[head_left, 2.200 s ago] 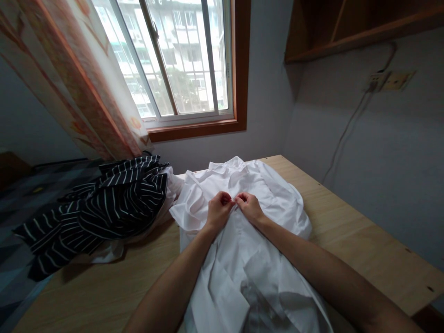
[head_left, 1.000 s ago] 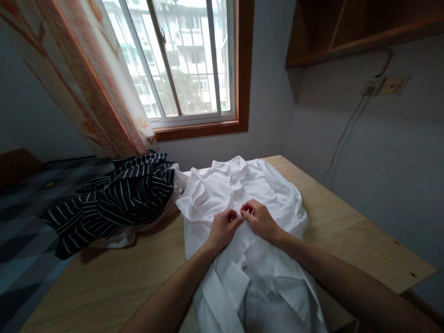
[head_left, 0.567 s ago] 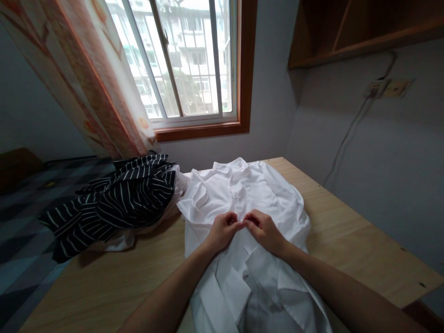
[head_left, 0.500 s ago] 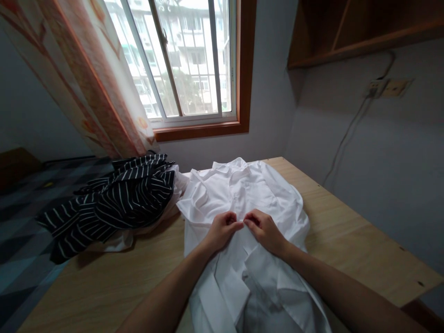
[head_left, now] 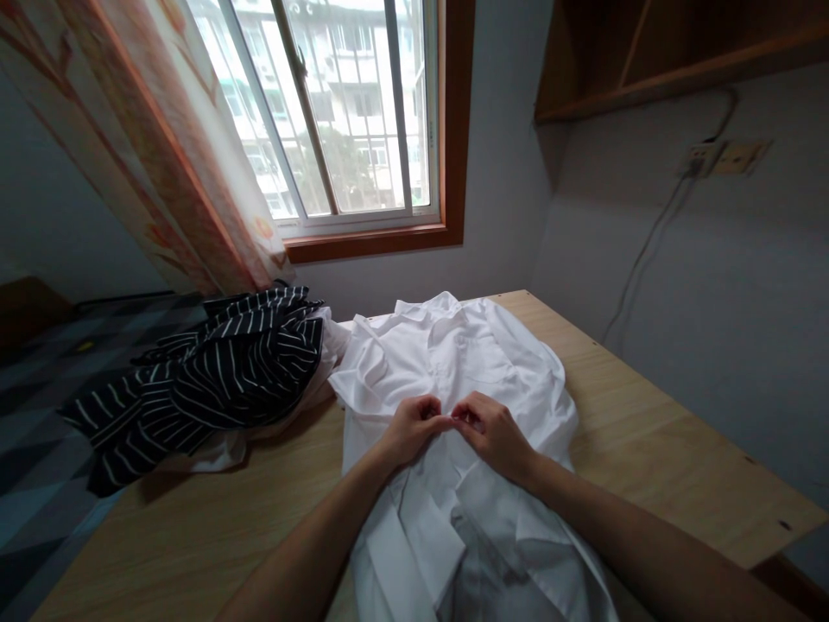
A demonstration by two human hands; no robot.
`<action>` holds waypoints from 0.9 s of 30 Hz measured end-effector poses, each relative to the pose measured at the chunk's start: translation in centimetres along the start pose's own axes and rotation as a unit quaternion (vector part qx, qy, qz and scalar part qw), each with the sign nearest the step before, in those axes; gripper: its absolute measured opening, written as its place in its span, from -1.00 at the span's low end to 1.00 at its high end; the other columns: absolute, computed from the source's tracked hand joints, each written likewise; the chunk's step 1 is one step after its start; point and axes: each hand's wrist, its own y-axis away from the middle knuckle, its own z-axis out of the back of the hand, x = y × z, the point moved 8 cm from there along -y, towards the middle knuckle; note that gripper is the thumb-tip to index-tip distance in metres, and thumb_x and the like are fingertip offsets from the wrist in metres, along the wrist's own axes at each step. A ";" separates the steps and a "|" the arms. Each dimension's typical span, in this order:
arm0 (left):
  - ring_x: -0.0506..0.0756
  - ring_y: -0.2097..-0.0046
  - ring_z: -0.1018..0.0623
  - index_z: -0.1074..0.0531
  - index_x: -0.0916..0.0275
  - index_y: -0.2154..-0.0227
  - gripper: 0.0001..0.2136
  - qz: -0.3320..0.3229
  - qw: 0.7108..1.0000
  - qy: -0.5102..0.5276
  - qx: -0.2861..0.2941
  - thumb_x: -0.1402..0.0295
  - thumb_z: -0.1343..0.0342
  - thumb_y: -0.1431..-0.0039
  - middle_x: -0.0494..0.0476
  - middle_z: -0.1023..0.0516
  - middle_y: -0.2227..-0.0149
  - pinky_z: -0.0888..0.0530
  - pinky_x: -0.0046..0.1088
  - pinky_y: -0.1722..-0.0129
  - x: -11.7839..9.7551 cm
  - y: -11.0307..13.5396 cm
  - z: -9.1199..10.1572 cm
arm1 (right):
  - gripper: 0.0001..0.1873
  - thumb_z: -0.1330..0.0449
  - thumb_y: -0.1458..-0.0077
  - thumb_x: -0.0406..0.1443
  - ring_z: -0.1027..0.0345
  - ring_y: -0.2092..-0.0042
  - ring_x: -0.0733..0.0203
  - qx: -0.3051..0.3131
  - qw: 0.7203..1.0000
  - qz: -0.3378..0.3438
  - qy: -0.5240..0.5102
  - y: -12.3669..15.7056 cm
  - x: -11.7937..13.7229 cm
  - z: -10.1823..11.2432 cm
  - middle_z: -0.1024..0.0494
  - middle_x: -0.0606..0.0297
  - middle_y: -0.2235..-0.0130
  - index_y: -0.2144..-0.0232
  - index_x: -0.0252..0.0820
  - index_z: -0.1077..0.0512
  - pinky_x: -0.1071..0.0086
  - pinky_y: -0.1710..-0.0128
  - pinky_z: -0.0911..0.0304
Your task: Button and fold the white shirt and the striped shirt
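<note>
Pinching white shirt [head_left: 479, 354] | left hand [head_left: 413, 428], right hand [head_left: 496, 434]: grip narrow | pinched spot obscured

Shirt: I'm viewing a white shirt [head_left: 446, 471], its collar [head_left: 446, 309] and chest pocket [head_left: 489, 361] showing.
Pose: It is lying front up, collar pointing toward the far edge.
Fabric: Its upper part is lying fairly flat, its lower part sitting in loose folds.
Place: It is resting on the wooden table [head_left: 654, 432].
</note>
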 end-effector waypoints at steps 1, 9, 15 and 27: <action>-0.08 0.52 -0.15 -0.24 0.27 0.64 -0.54 0.003 1.000 0.003 0.005 0.01 -0.32 0.20 -0.12 -0.18 0.62 -0.11 -0.55 0.54 0.0 0.0 -0.1 | -0.92 -0.14 -0.17 -0.35 -0.32 0.34 0.22 0.000 1.000 0.009 0.000 0.0 0.2 0.0 -0.46 0.28 0.38 0.39 -0.15 -0.40 0.36 0.29 -0.22; -0.09 0.55 -0.15 -0.23 0.26 0.63 -0.58 -0.001 1.000 0.002 0.010 0.07 -0.30 0.14 -0.13 -0.18 0.64 -0.09 -0.56 0.58 1.2 0.1 -0.3 | -0.91 -0.15 -0.11 -0.41 -0.32 0.34 0.21 0.037 0.999 -0.011 0.021 0.0 -0.2 -0.5 -0.46 0.28 0.39 0.43 -0.18 -0.40 0.37 0.31 -0.19; -0.07 0.52 -0.17 -0.25 0.27 0.66 -0.62 -0.025 0.998 -0.054 -0.031 0.09 -0.25 0.09 -0.12 -0.19 0.64 -0.14 -0.54 0.53 0.5 0.1 -0.1 | -0.89 -0.13 -0.12 -0.39 -0.29 0.36 0.21 0.010 0.998 -0.041 0.040 0.2 -0.7 -0.4 -0.45 0.28 0.42 0.45 -0.18 -0.39 0.37 0.33 -0.17; 0.02 0.46 -0.36 -0.50 0.30 0.55 -0.75 -0.009 0.992 -0.102 -0.072 0.19 -0.16 0.00 0.05 -0.48 0.55 -0.25 -0.49 0.45 -0.3 1.0 -0.3 | -0.89 -0.14 -0.10 -0.32 -0.31 0.36 0.18 -0.025 0.993 -0.101 0.057 0.6 -1.9 -0.3 -0.48 0.24 0.42 0.46 -0.16 -0.39 0.34 0.33 -0.17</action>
